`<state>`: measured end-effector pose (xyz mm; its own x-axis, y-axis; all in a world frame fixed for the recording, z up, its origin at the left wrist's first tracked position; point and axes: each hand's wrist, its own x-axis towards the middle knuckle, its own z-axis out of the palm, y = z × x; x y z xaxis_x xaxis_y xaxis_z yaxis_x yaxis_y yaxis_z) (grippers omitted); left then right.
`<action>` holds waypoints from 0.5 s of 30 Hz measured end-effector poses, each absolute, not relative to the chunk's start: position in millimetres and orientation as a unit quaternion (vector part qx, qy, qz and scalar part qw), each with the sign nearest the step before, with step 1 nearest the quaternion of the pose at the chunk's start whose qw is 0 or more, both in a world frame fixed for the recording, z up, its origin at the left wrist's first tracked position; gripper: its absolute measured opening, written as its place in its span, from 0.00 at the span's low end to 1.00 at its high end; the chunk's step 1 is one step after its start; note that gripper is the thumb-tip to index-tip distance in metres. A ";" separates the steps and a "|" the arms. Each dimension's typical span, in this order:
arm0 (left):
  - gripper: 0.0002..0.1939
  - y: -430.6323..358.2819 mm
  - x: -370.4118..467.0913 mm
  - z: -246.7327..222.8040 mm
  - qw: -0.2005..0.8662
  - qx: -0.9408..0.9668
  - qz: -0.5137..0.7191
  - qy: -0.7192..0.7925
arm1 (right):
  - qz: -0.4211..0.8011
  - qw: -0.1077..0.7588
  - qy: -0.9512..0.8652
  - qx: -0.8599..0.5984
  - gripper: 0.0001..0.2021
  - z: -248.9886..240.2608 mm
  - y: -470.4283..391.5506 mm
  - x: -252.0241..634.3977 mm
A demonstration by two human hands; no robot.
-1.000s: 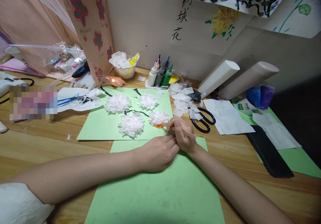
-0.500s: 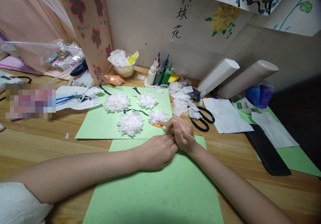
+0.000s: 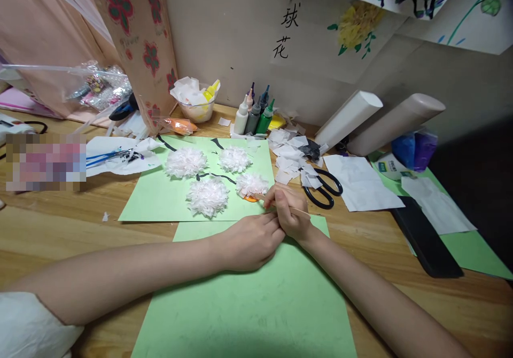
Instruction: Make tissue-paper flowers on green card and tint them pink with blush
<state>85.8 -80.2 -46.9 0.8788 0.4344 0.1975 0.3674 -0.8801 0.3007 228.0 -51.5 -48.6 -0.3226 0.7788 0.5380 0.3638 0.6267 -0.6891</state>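
My right hand [image 3: 290, 211] is closed round a thin wooden stick [image 3: 300, 212]. The stick's far end reaches the lower edge of a white fluffy paper flower [image 3: 251, 185], where an orange patch [image 3: 251, 199] shows. Against the right hand rests my left hand [image 3: 254, 242], back up and fingers curled; what they hold, if anything, is hidden. Several such white paper flowers [image 3: 207, 196], with dark painted strokes beside them, lie on a green sheet [image 3: 148, 203]. A second green sheet [image 3: 240, 310] lies under both forearms.
Black-handled scissors [image 3: 324, 187] lie to the right beside torn paper scraps [image 3: 290, 155]. Paint bottles [image 3: 254, 118] and a bowl [image 3: 196, 113] stand at the back. A white sheet [image 3: 358, 184], a black flat object [image 3: 427, 240] and two leaning rolls or tubes [image 3: 350, 117] are at the right.
The view has shifted very slightly. Both hands and the stick keep nearly the same place at the flower's lower edge.
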 end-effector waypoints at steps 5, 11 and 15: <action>0.13 -79.9 85.6 -47.0 0.142 0.960 0.124 0.207 | 0.163 0.446 -0.823 -0.311 0.20 -43.3 -55.1 230.4; 0.13 -80.4 86.0 -45.7 0.156 0.957 0.107 0.218 | 0.170 0.464 -0.807 -0.324 0.22 -44.3 -58.0 231.1; 0.12 -80.1 86.0 -45.1 0.152 0.958 0.108 0.217 | 0.206 0.493 -0.762 -0.366 0.23 -48.2 -58.9 232.9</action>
